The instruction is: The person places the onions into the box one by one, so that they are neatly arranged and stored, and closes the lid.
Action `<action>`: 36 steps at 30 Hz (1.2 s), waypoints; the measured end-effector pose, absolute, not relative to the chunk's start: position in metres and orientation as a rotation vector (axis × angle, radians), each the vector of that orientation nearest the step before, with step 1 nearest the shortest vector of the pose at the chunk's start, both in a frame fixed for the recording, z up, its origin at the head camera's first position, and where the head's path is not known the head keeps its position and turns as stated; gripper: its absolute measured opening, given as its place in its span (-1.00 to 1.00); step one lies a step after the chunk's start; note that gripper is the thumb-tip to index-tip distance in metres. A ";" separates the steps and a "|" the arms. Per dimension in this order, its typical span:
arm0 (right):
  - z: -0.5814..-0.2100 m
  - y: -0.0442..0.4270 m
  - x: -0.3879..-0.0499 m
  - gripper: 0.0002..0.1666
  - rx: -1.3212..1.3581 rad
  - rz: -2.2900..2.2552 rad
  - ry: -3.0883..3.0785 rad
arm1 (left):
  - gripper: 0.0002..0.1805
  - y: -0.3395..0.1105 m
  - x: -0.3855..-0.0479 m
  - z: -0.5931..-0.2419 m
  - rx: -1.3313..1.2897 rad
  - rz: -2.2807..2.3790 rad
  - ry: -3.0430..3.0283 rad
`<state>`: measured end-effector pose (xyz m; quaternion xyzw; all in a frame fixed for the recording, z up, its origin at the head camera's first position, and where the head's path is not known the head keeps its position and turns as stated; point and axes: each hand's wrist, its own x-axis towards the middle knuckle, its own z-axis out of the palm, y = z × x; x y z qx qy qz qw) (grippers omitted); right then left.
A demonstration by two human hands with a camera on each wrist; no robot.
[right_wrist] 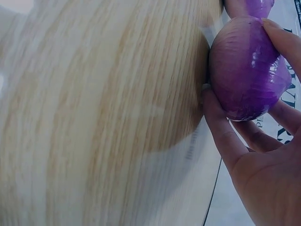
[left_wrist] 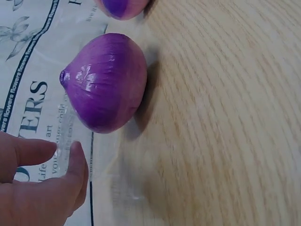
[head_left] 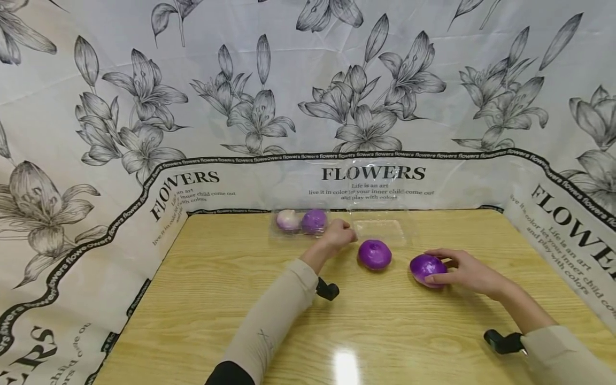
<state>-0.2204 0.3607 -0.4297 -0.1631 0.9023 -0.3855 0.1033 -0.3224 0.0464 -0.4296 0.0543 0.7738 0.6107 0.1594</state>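
Observation:
My right hand [head_left: 464,272] curls round a shiny purple onion [head_left: 427,270] on the table; in the right wrist view thumb and fingers touch the onion [right_wrist: 247,70] on several sides. Left of it a second purple onion [head_left: 375,254] rests on the wood, just right of and nearer than my left hand [head_left: 337,236]. My left hand is at the left edge of a clear plastic container [head_left: 380,230]. In the left wrist view, the thumb and fingers of the left hand [left_wrist: 47,181] are bent with a gap between them, beside faint clear plastic. Whether they touch it is unclear.
Two more onions, one pale and purple [head_left: 289,220] and one purple [head_left: 314,221], sit in clear plastic left of my left hand. A flower-printed cloth [head_left: 269,184] rises behind the wooden table [head_left: 216,267] and along both sides.

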 end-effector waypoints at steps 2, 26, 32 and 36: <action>-0.431 0.361 -0.221 -0.15 -0.478 -1.130 2.669 | -0.40 0.049 -0.324 -0.432 0.139 1.777 2.188; -0.421 0.347 -0.226 -0.10 -0.496 -1.063 2.789 | -0.45 0.054 -0.328 -0.438 0.154 1.951 2.064; -0.407 0.337 -0.235 -0.09 -0.513 -1.107 2.824 | -0.48 0.054 -0.327 -0.438 0.151 1.963 2.048; -0.399 0.328 -0.246 -0.06 -0.493 -1.126 2.872 | -0.41 0.053 -0.328 -0.438 0.143 1.979 2.035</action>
